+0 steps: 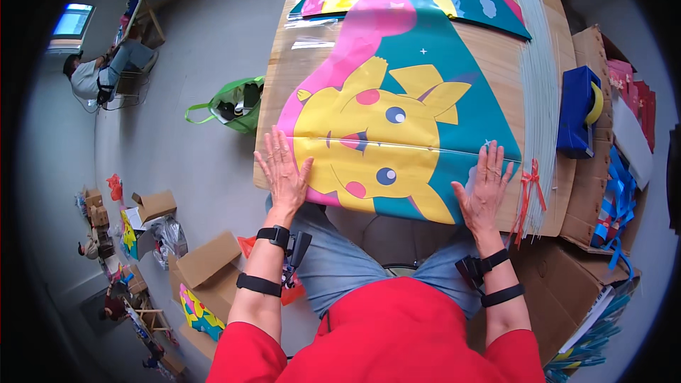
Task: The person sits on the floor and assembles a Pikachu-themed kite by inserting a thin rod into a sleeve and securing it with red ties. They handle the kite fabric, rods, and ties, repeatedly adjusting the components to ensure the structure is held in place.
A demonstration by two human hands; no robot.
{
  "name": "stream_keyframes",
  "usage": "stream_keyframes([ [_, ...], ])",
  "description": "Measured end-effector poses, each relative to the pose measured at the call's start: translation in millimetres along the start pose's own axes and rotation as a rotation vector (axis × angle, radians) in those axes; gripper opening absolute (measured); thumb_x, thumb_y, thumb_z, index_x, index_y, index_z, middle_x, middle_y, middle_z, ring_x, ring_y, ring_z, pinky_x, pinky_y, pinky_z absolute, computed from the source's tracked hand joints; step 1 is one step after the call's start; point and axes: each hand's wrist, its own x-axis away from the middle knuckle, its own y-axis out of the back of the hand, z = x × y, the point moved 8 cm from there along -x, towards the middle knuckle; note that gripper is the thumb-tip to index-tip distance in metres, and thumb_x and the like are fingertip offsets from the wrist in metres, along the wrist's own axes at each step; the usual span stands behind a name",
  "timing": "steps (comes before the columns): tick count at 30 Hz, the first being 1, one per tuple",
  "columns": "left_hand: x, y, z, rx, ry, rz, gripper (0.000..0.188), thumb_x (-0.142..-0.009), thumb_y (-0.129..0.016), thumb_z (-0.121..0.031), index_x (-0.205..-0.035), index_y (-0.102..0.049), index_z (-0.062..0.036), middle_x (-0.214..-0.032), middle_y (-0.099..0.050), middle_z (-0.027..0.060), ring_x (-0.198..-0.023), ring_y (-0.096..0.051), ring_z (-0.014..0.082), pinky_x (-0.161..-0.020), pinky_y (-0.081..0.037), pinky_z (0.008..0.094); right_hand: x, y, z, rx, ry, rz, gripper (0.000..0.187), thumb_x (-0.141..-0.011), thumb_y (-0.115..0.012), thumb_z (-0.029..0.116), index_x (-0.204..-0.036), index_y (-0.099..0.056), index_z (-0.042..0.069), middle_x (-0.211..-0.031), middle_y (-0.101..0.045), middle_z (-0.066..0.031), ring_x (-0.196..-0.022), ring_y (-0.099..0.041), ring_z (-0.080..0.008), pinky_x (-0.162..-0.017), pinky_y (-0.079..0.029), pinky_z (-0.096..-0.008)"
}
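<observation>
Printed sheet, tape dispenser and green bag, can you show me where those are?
Printed sheet (418,128): head view, on the yellow part of its design.
Tape dispenser (574,113): head view, on its blue body.
Green bag (246,123): head view, on its outer wall.

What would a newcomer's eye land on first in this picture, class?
Probably the big yellow, pink and teal sheet on the wooden table, under the left hand and right hand. Then come the blue tape dispenser at the right, and the green bag left of the table.
</observation>
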Motion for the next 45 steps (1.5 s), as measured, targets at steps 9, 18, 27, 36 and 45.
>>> stream_keyframes([
  [9,-16.6,18.4,-30.3,0.035,-0.1,-0.074,0.083,-0.085,-0.052,-0.043,-0.144,-0.009,-0.0042,-0.151,-0.009,0.009,-0.14,-0.002,0.0272,-0.108,0.004,0.0549,-2.6,-4.4,58.4,-0.021,0.17,0.12,0.088,-0.076,-0.058,0.051,-0.142,-0.022,0.006,-0.149,-0.018,-0.0118,-0.139,-0.012,-0.0276,-0.111,-0.003,-0.0518],
  [18,-16.7,45.8,-176.2,0.229,-0.523,0.009,0.079,-0.078,-0.065,-0.024,-0.141,-0.022,-0.006,-0.149,-0.02,0.0084,-0.139,-0.012,0.0282,-0.111,-0.004,0.0491,5.3,-0.9,39.0,-0.171,0.089,0.079,0.083,-0.076,-0.06,0.047,-0.138,-0.028,0.001,-0.147,-0.022,-0.0154,-0.138,-0.015,-0.0291,-0.11,-0.006,-0.0529],
  [27,-43.7,22.5,-390.6,0.391,-1.038,0.189,0.069,-0.073,-0.069,-0.017,-0.133,-0.035,-0.0085,-0.132,-0.044,0.0063,-0.13,-0.032,0.0249,-0.111,-0.008,0.0494,43.3,46.1,-57.2,-0.256,-0.33,-0.336,0.033,-0.076,-0.061,0.004,-0.108,-0.053,-0.001,-0.11,-0.055,-0.0158,-0.099,-0.054,-0.0316,-0.086,-0.044,-0.0391],
  [36,-72.2,-20.0,-460.9,0.167,-1.061,0.671,0.034,-0.064,-0.075,-0.031,-0.088,-0.062,-0.0109,-0.08,-0.061,0.004,-0.094,-0.053,0.0241,-0.092,-0.025,0.0446,51.3,43.9,-80.1,-0.547,-0.411,-0.412,0.028,-0.077,-0.058,0.0,-0.104,-0.053,-0.002,-0.106,-0.056,-0.0187,-0.096,-0.054,-0.0342,-0.084,-0.044,-0.0399],
  [45,-85.5,8.6,-445.6,0.373,-0.836,0.959,0.03,-0.074,-0.069,-0.029,-0.091,-0.067,-0.0039,-0.084,-0.062,0.0097,-0.084,-0.057,0.0219,-0.078,-0.043,0.0324,45.2,102.9,-101.5,-0.468,-0.411,-0.711,0.021,-0.074,-0.067,0.002,-0.094,-0.064,0.005,-0.083,-0.053,-0.0071,-0.074,-0.054,-0.023,-0.064,-0.046,-0.0334],
])
